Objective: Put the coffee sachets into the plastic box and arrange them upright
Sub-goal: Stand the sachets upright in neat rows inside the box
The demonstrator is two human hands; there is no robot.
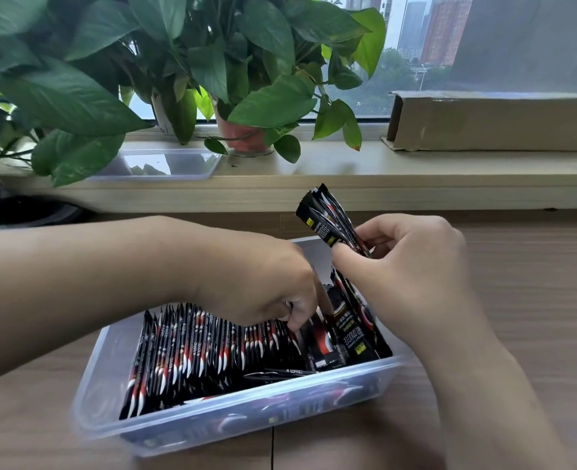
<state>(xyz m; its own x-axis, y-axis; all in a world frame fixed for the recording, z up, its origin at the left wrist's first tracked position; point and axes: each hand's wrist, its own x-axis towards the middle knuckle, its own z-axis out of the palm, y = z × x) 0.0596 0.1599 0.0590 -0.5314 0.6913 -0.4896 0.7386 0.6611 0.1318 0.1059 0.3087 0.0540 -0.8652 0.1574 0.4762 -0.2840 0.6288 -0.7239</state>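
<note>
A clear plastic box sits on the wooden table in front of me. A long row of black-and-red coffee sachets stands on edge inside it, packed from the left end to past the middle. At the right end a few sachets lean flat-faced against the row. My left hand reaches down into the box with its fingers curled on the end of the standing row. My right hand holds a small bundle of sachets above the box's right end, pinched between thumb and fingers.
A clear lid or second tray lies on the window ledge under the leafy potted plants. A long cardboard box rests on the ledge at the right. Bare wooden table extends to the right of the box.
</note>
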